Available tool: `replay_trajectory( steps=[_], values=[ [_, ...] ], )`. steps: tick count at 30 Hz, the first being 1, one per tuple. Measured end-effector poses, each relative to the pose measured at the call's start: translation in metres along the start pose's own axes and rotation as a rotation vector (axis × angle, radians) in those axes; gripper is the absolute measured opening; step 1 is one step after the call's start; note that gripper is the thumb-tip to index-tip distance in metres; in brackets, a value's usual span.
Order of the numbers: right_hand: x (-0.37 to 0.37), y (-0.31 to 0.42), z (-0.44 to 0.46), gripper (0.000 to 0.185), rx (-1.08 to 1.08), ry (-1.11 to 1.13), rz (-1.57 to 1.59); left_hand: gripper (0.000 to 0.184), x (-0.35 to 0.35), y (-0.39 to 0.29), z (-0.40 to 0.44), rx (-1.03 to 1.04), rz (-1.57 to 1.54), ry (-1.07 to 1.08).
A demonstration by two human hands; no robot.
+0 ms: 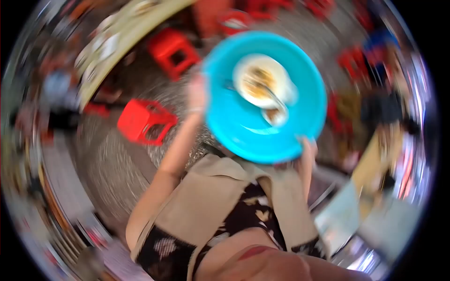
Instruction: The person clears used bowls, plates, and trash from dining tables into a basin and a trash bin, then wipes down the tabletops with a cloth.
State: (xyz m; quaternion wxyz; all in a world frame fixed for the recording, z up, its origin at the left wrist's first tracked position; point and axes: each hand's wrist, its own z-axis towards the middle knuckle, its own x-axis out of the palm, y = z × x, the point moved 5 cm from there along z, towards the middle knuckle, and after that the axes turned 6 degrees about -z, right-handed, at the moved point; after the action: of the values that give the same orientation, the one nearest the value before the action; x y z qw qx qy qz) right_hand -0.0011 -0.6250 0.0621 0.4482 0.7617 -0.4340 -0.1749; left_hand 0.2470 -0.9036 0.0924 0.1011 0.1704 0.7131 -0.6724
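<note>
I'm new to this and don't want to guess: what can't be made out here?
All in the head view:
Food in the bowl: too blurred to tell what it is.
Pale piece by the bowl: blur hides whether it is a dish or spoon.
Left hand: too blurred to see its exact grip.
Right hand: partly hidden by the basin.
Upper-left table: cut off by the top edge.
</note>
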Motion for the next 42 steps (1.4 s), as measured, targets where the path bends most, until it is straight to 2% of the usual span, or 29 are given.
replay_trajectory(
  steps=[1, 2, 3, 4, 5, 6, 7, 9, 13, 16, 17, 19, 20, 21, 22, 23, 24, 25, 26, 27, 28, 29, 32, 34, 36, 38, 39, 41, 42],
  values=[
    [0.001, 0.004, 0.01, 0.027, -0.058, 0.061, -0.072, 0.043, -0.006, 0.015, 0.013, -0.014, 0.104, 0.001],
    [-0.007, -0.006, 0.029, 0.029, -0.116, 0.071, -0.226, 0.044, -0.011, 0.0, 0.007, -0.038, 0.026, -0.062],
    [-0.007, -0.003, 0.025, 0.03, -0.265, 0.081, -0.3, 0.045, -0.016, 0.029, 0.028, 0.072, 0.058, -0.072],
    [-0.001, 0.008, 0.024, 0.032, -0.174, 0.044, -0.528, 0.043, -0.011, 0.029, 0.03, 0.038, -0.189, -0.012],
    [0.0, -0.01, 0.041, 0.031, -0.286, 0.064, -0.362, 0.042, 0.0, 0.005, 0.01, -0.028, -0.351, 0.022],
    [0.0, -0.029, 0.055, 0.03, -0.395, 0.101, -0.197, 0.041, -0.01, 0.04, 0.042, -0.051, -0.36, 0.052],
    [-0.008, 0.003, 0.033, 0.032, -0.238, -0.079, -0.323, 0.042, 0.001, -0.01, -0.001, -0.016, -0.231, -0.077],
    [0.0, -0.005, 0.045, 0.036, -0.088, 0.077, -0.298, 0.045, -0.008, 0.005, 0.021, 0.07, -0.059, -0.001],
    [0.013, -0.014, 0.044, 0.036, -0.128, -0.06, -0.232, 0.049, -0.007, 0.01, 0.046, 0.089, -0.063, 0.007],
    [0.025, -0.008, 0.025, 0.037, -0.164, -0.087, -0.254, 0.05, -0.014, 0.003, 0.046, 0.08, -0.206, 0.09],
    [0.024, -0.008, 0.024, 0.037, -0.169, -0.118, -0.307, 0.048, -0.013, 0.002, 0.044, 0.008, -0.244, 0.086],
    [0.018, -0.008, 0.02, 0.035, -0.242, -0.245, -0.392, 0.043, -0.007, 0.02, 0.061, 0.029, -0.466, 0.262],
    [0.019, 0.013, -0.006, 0.031, -0.267, -0.301, -0.537, 0.042, -0.008, 0.022, 0.056, 0.043, -0.329, 0.224],
    [0.02, 0.014, -0.001, 0.026, -0.279, -0.173, -0.437, 0.045, -0.009, 0.018, 0.054, -0.041, -0.253, 0.138],
    [0.02, 0.011, 0.0, 0.022, -0.243, -0.182, -0.349, 0.049, -0.019, 0.035, 0.065, 0.13, -0.161, 0.163],
    [0.031, 0.014, -0.006, 0.023, -0.223, -0.134, -0.124, 0.051, -0.026, 0.066, 0.079, -0.076, -0.041, 0.11],
    [0.037, 0.022, 0.0, 0.027, -0.225, -0.13, -0.384, 0.051, -0.035, 0.06, 0.074, -0.01, 0.057, 0.116],
    [0.043, 0.021, -0.003, 0.031, -0.207, -0.082, -0.27, 0.055, -0.04, 0.05, 0.059, 0.163, -0.138, -0.034],
    [0.039, 0.012, 0.017, 0.036, -0.268, -0.08, -0.312, 0.055, -0.048, 0.058, 0.059, -0.038, -0.167, -0.026],
    [0.048, 0.013, 0.021, 0.039, -0.312, -0.086, -0.351, 0.052, -0.057, 0.06, 0.055, -0.089, -0.244, -0.049],
    [0.037, 0.022, 0.025, 0.04, -0.284, -0.08, -0.361, 0.051, -0.044, 0.067, 0.043, -0.109, -0.323, -0.067],
    [0.04, 0.036, 0.026, 0.046, -0.157, -0.056, -0.314, 0.049, -0.034, 0.07, 0.038, -0.112, -0.371, -0.062],
    [0.044, 0.055, 0.036, 0.043, -0.158, 0.054, -0.351, 0.045, -0.042, 0.045, 0.002, -0.105, -0.293, -0.136],
    [0.038, 0.056, 0.046, 0.039, -0.181, 0.09, -0.464, 0.044, -0.053, 0.053, -0.01, -0.133, -0.296, -0.204],
    [0.005, 0.014, 0.123, 0.037, -0.175, 0.237, -0.356, 0.043, -0.012, 0.074, -0.03, -0.101, -0.218, -0.317],
    [0.01, -0.017, 0.167, 0.036, -0.168, 0.367, -0.252, 0.045, 0.003, 0.095, -0.035, -0.202, -0.144, -0.318],
    [0.008, -0.036, 0.191, 0.036, -0.17, 0.384, -0.237, 0.045, 0.018, 0.107, -0.033, -0.188, -0.133, -0.332],
    [0.011, -0.065, 0.229, 0.032, -0.12, 0.474, -0.07, 0.049, 0.038, 0.114, -0.028, 0.16, -0.308, -0.527],
    [0.012, -0.061, 0.231, 0.03, -0.095, 0.46, -0.098, 0.051, 0.039, 0.084, -0.037, 0.127, -0.347, -0.506]
  ],
)
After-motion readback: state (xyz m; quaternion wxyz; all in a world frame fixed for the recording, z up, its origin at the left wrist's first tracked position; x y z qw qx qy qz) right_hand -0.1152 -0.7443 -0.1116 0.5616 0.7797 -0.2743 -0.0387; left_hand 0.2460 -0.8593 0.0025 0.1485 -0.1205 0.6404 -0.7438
